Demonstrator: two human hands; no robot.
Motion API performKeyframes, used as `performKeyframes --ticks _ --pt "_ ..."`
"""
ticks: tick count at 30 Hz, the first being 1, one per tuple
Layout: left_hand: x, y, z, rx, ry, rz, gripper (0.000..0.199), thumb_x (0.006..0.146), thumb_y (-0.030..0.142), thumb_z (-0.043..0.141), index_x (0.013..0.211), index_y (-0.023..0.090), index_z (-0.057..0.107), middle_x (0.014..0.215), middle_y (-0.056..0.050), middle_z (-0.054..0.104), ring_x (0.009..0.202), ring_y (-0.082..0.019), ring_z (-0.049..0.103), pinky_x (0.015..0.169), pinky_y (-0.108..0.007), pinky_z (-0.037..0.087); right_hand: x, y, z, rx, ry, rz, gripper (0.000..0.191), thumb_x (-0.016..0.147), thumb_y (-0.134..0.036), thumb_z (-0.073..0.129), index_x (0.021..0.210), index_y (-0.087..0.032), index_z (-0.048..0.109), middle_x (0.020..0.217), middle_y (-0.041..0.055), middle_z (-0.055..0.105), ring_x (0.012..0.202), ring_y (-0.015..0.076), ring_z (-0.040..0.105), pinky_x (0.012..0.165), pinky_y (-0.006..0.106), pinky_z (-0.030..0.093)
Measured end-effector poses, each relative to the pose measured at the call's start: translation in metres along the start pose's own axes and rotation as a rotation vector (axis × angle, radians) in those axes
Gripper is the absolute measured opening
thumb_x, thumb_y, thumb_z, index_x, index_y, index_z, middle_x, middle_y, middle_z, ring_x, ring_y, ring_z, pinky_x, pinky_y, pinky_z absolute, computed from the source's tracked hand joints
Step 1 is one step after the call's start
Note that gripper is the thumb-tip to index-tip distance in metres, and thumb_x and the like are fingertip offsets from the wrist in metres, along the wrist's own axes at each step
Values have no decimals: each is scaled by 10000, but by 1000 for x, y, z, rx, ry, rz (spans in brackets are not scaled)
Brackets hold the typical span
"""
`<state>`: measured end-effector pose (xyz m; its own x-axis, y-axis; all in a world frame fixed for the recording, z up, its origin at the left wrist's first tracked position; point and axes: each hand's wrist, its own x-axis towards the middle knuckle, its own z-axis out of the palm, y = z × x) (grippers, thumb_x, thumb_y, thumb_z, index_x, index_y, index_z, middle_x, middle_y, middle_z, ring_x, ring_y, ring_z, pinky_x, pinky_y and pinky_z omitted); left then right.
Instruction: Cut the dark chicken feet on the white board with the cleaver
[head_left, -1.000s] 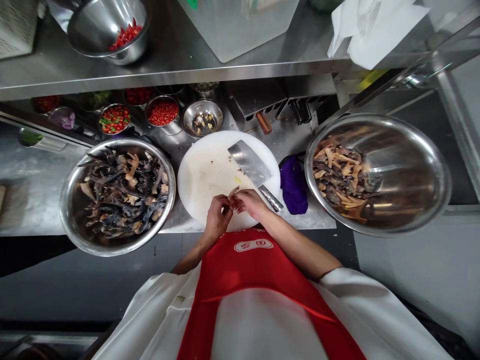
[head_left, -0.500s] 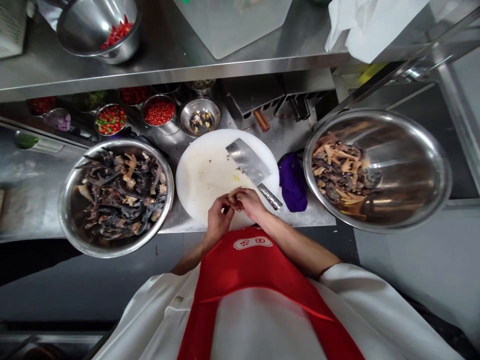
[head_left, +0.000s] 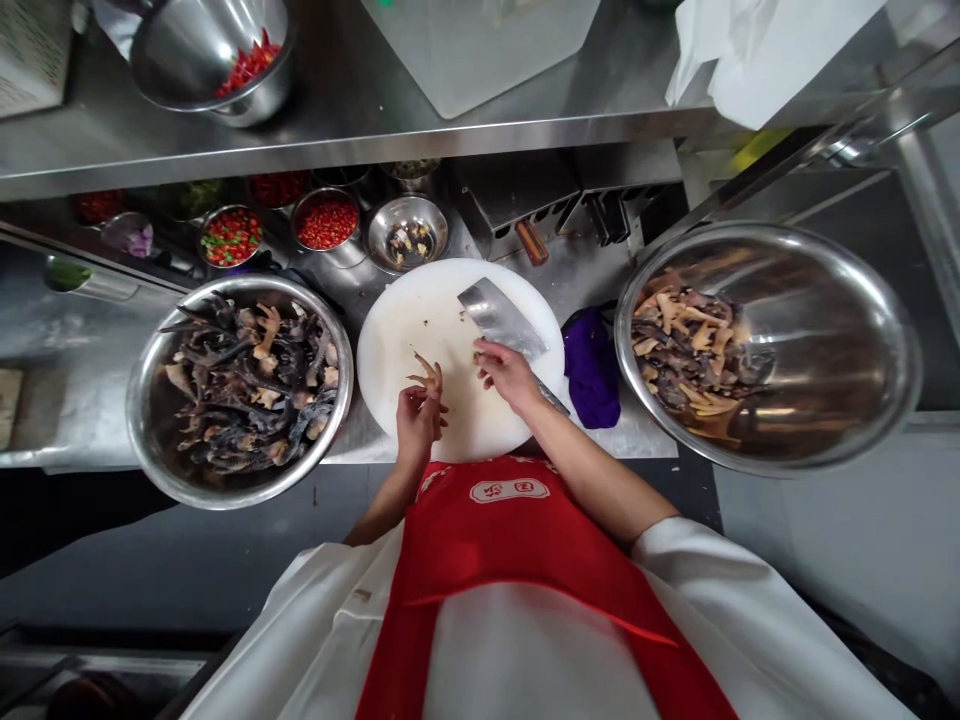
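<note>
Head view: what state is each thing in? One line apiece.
Left hand, holding a poultry foot
Right hand, curled over the cutting board, grip unclear
Cutting board, flat, specked
Cleaver, lying on the board, handle partly hidden
Left bowl, heaped with dark feet
Right bowl, partly filled with mixed feet
Purple cloth, crumpled beside the board
Small bowl, holding a few pieces
Upper bowl, partly filled with red chillies

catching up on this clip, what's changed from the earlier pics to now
The left hand moved left, keeping hold of the clawed foot; the right hand let go of it and moved forward, near the cleaver. Cleaver, chopping board, large left bowl and large right bowl stayed put.
</note>
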<state>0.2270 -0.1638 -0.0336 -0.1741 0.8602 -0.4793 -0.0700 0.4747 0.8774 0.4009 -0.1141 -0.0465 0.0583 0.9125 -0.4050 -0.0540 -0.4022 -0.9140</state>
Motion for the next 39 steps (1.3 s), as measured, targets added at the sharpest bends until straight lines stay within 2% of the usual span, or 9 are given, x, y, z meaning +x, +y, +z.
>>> performKeyframes --ticks 3,5,9,12,17,24,27,32,39 --pt "7 -3 -8 133 -7 -29 378 716 429 699 927 197 487 867 -27 609 585 -113 607 409 -194 439 12 -3 -14 -459 -30 -295 408 777 -187 498 1147 -215 669 1142 69 594 906 166 587 820 316 506" --pt "10 -7 -13 167 -44 -22 379 683 377 718 954 195 526 935 -39 605 641 -114 612 446 -201 474 7 0 -28 -729 -7 -379 378 811 -182 485 1132 -197 684 1125 87 586 1014 201 559 954 346 446" --pt "14 -14 -26 190 -58 -72 381 652 313 719 959 190 528 1003 -56 598 694 -120 609 485 -225 519 -27 15 -59 -1166 61 -303 452 842 -308 552 1276 -189 598 1121 122 550 1061 273 511 971 383 411" --pt "13 -11 -36 294 -98 -109 348 684 323 688 962 191 527 1011 -64 589 653 -115 601 430 -201 480 -49 20 -74 -1316 29 -157 542 862 -275 507 1395 -185 477 1114 141 553 1043 282 527 926 369 418" --pt "4 3 -51 562 -205 110 352 665 216 674 1010 203 608 1046 -60 534 632 -93 554 512 -235 506 -65 2 -82 -1258 -79 43 738 806 -196 502 1503 -168 263 1186 154 598 984 282 601 859 358 444" --pt "-5 13 -48 721 47 466 134 770 118 534 872 185 588 984 -69 483 845 -167 562 832 -357 505 -98 -17 -84 -1125 -167 -86 643 824 -180 433 1465 -185 374 1319 122 571 1136 276 576 962 373 429" --pt "-3 19 -45 667 114 489 74 797 135 521 826 191 561 953 -58 480 808 -156 549 794 -333 502 -104 -17 -81 -929 -254 -100 601 816 -201 446 1417 -192 449 1282 89 608 1119 243 595 950 338 448" --pt "7 20 -40 589 109 516 146 744 114 578 856 207 562 985 -51 511 871 -166 549 769 -303 493 -115 -20 -70 -693 -259 79 554 892 -302 409 1439 -215 383 839 20 704 650 193 653 663 304 503" --pt "22 -6 -12 651 57 524 184 781 69 487 923 184 506 984 -90 470 890 -202 539 846 -391 480 -130 -30 -63 -867 -310 38 398 949 -377 362 1285 -225 511 1057 77 699 1022 259 640 848 343 468"
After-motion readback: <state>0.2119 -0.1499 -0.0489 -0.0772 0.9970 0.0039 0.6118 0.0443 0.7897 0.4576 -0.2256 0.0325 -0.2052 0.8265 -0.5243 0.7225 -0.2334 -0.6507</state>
